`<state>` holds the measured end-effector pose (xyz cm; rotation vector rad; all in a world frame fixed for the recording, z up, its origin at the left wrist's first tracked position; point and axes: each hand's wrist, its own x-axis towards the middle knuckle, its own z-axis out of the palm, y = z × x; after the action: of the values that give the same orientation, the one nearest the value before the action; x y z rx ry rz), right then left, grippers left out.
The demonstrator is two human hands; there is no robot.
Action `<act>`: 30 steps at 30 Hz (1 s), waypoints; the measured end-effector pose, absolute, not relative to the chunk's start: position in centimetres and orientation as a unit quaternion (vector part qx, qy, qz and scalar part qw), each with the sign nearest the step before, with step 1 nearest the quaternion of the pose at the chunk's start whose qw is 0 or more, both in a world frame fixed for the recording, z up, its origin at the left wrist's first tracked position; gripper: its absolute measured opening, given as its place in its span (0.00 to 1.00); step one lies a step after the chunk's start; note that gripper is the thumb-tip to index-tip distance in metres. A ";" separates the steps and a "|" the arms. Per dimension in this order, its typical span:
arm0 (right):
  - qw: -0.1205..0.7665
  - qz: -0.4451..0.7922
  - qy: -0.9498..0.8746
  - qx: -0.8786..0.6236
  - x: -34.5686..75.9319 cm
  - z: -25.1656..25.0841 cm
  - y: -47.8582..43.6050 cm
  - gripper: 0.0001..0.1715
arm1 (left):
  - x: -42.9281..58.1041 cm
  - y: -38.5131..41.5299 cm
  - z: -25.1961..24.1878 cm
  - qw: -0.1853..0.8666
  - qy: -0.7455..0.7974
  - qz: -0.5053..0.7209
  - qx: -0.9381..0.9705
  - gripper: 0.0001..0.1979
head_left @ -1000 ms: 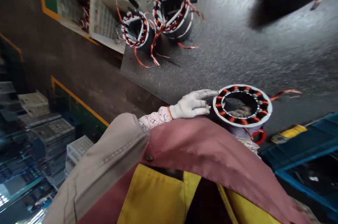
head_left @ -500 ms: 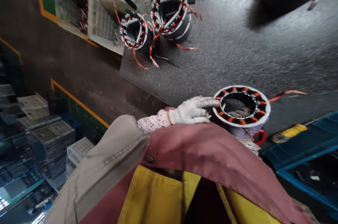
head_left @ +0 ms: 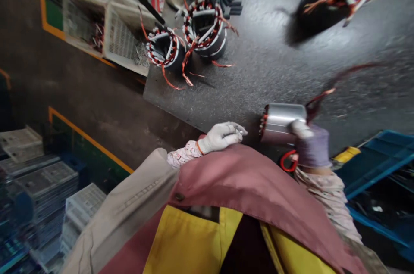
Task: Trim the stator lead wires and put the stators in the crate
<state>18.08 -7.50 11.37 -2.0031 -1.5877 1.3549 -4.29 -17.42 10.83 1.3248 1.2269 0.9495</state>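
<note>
Dark workshop floor (head_left: 74, 76), marked with yellow lines, fills the left side of your view, and your grey table (head_left: 252, 76) fills the upper right. By your right side, just off the table, sits a blue bin (head_left: 381, 147). White crates (head_left: 120, 35) stand together past the table's far left corner.

On the table, the big core (head_left: 318, 9) lies tilted at the upper right, well away from you. Near the left corner, a small core (head_left: 175, 56) and a medium core (head_left: 211, 48) stand side by side, wound ends up.

Closest to you is the held core (head_left: 280, 114), at the near edge of the table. It lies on its side, long axis running left to right across your front, with one wound end facing left. Your right hand (head_left: 312, 142) is clamped on its right end, thumb on the metal; the other fingers are hidden. Your left hand (head_left: 220, 137) is off to the core's left, fingers curled, apart from both the core and your other hand; I cannot tell whether it holds anything.

Copper leads (head_left: 318, 99) stretch away from the core's right end, blurred. A red loop (head_left: 282, 163) sits just beside your right wrist. Short black tubes (head_left: 236, 7) lie behind the medium core.
</note>
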 end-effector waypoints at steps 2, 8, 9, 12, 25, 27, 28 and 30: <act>-0.021 0.368 -0.650 -0.665 16.3 11.5 -7.3 0.27 | -4.7 -18.0 10.7 0.544 0.552 0.393 0.494 0.16; -0.268 0.209 -0.786 -0.517 9.6 10.9 -8.8 0.30 | -5.1 -19.5 10.4 0.578 0.587 0.393 0.409 0.20; -0.268 0.212 -0.788 -0.512 9.1 11.2 -9.2 0.30 | -5.2 -19.6 10.5 0.580 0.590 0.392 0.401 0.21; -0.179 0.232 -0.819 -0.494 10.2 12.8 -10.2 0.30 | -5.7 -19.5 11.0 0.580 0.596 0.382 0.403 0.22; -0.023 0.199 -0.748 -0.633 15.5 12.6 -4.1 0.24 | -7.1 -13.6 11.0 0.479 0.524 0.357 0.607 0.18; -0.118 0.190 -0.763 -0.606 13.7 12.9 -3.3 0.24 | -7.3 -13.5 11.0 0.476 0.524 0.350 0.614 0.18; -0.160 0.187 -0.763 -0.598 13.1 13.0 -3.1 0.23 | -7.5 -13.7 10.9 0.475 0.532 0.342 0.612 0.17; -0.211 0.180 -0.750 -0.600 12.4 13.1 -2.6 0.22 | -7.9 -14.4 10.4 0.469 0.569 0.317 0.596 0.16</act>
<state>12.40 -2.60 13.06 -2.1911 -2.7373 0.6580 -7.87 -14.37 10.42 1.4621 1.3936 0.7778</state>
